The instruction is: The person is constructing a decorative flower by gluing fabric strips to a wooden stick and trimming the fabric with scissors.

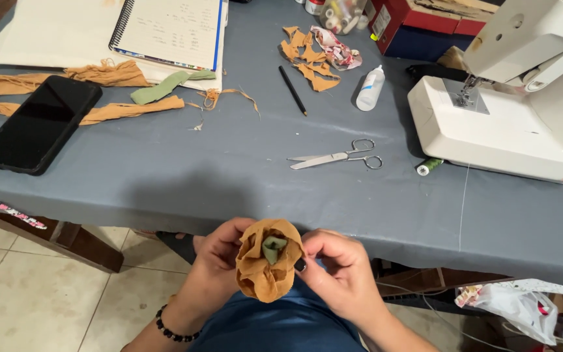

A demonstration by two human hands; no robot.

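We pinch the tan fabric flower between both hands | left hand at its 9 o'clock, right hand at 3 o'clock | green centre faces up, both equally near.

There is one view only, from the head of the person. It looks steeply down and forward over the near edge of the desk. The hands are close below the camera, the sewing machine farther, at right.

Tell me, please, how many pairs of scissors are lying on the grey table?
1: the scissors lie on the grey table, left of the white sewing machine, beyond both hands. Others may be hidden among the clutter at the back.
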